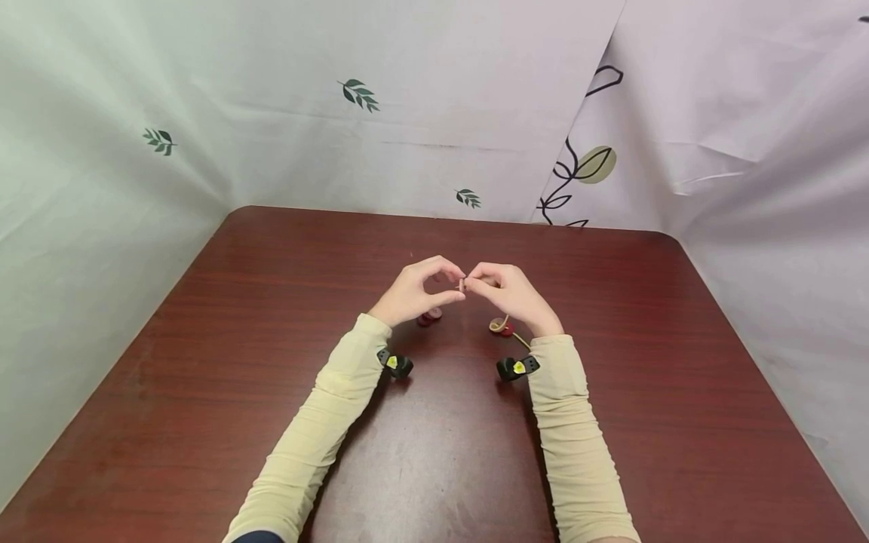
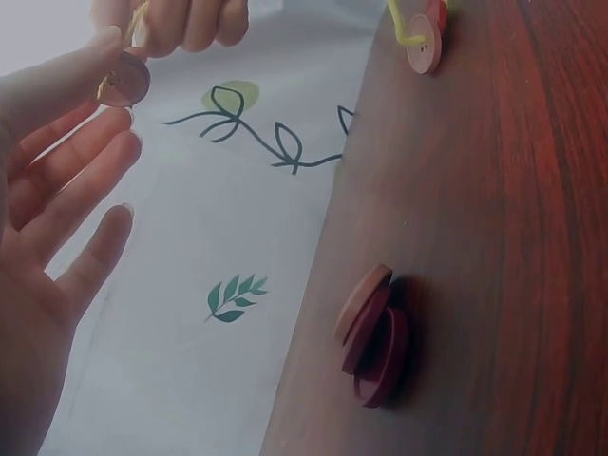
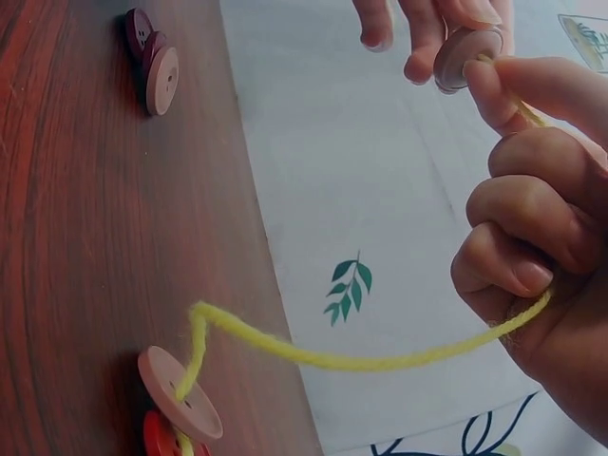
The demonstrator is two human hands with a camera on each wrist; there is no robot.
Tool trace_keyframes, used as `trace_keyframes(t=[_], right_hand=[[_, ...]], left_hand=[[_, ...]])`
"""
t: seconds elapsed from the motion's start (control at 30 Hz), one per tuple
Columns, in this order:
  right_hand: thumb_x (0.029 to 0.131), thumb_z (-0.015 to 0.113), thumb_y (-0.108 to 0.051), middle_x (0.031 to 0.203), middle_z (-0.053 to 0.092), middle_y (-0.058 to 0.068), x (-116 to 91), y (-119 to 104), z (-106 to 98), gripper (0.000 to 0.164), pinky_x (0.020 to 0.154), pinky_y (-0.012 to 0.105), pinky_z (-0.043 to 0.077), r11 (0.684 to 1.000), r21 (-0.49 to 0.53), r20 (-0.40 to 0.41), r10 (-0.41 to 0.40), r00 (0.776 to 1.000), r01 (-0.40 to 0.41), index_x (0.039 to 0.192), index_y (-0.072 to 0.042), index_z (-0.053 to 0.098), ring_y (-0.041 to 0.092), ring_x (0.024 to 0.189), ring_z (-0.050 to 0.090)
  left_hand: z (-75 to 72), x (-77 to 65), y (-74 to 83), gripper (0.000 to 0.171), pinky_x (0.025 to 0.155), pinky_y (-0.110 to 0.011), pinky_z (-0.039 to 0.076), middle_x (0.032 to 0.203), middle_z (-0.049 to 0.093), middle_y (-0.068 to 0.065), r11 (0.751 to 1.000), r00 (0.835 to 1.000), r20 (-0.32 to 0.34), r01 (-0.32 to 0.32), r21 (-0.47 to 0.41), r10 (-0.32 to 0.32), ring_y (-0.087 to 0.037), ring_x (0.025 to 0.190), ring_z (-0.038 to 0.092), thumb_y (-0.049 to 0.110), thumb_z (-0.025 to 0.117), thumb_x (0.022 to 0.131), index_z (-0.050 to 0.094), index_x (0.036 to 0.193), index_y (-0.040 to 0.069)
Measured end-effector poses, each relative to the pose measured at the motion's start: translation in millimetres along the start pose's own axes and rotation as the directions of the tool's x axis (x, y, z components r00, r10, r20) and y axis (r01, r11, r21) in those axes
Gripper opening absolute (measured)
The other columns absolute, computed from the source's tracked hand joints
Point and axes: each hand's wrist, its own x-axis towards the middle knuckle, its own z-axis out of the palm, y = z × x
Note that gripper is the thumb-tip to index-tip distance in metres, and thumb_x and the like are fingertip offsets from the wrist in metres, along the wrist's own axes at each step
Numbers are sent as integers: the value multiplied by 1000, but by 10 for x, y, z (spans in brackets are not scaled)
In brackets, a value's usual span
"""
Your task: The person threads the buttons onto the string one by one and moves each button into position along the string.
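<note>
My left hand (image 1: 416,290) pinches a pinkish button (image 2: 125,80) by its edge between thumb and index finger, other fingers spread. Facing it, my right hand (image 1: 514,292) pinches a yellow yarn (image 3: 370,363) right at the button's face, its remaining fingers curled over the strand. A bit of yellow shows on both sides of the button in the left wrist view, but how far the yarn passes through is hidden. From the right palm the yarn runs down to a pink button (image 3: 180,394) and a red button (image 3: 161,435) strung on it.
A small leaning stack of buttons (image 2: 366,332), one pink and two dark red, lies on the brown table (image 1: 434,452) below the left hand. Behind the table's far edge hangs a pale cloth (image 1: 271,98) with leaf prints. Both wrists wear black camera straps.
</note>
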Motion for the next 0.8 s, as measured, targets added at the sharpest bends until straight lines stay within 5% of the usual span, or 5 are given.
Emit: trace_keyframes(t=[0.17,0.4,0.6,0.8], right_hand=[[97,59,-25,78,70,-1,5,16,1,18,77,30,45,1000,-1,-2,-12,1000,12,92,-12,70,11,75,58],[98,55,-32,58,39,-6,7,17,15,24,56,28,30,1000,5,2,22,1000,-22,91,-13,67,11,56,32],[94,62,-30,57,50,-9,10,10,38,19,59,27,31,999,19,23,26,999,-26,93,-12,67,8,57,34],[96,60,-28,61,51,-7,14,37,32,19,59,28,31,1000,9,9,28,1000,-28,94,-11,68,10,58,34]], left_hand=[[15,6,7,29,81,-40,55,96,65,-2,1000,1000,-14,24,9,-24,-20,92,60,22,78,82,66,107,15],[34,5,2,28,62,-34,57,96,64,-3,997,997,-22,74,-21,-74,-23,91,58,23,79,80,64,101,14],[54,0,-14,24,61,-42,57,96,61,-3,999,1000,-27,-3,-34,2,-32,91,59,16,81,78,63,94,12],[67,-2,-25,20,49,-30,53,98,60,-1,999,999,-26,-36,-13,36,-24,80,60,17,79,80,65,94,12]])
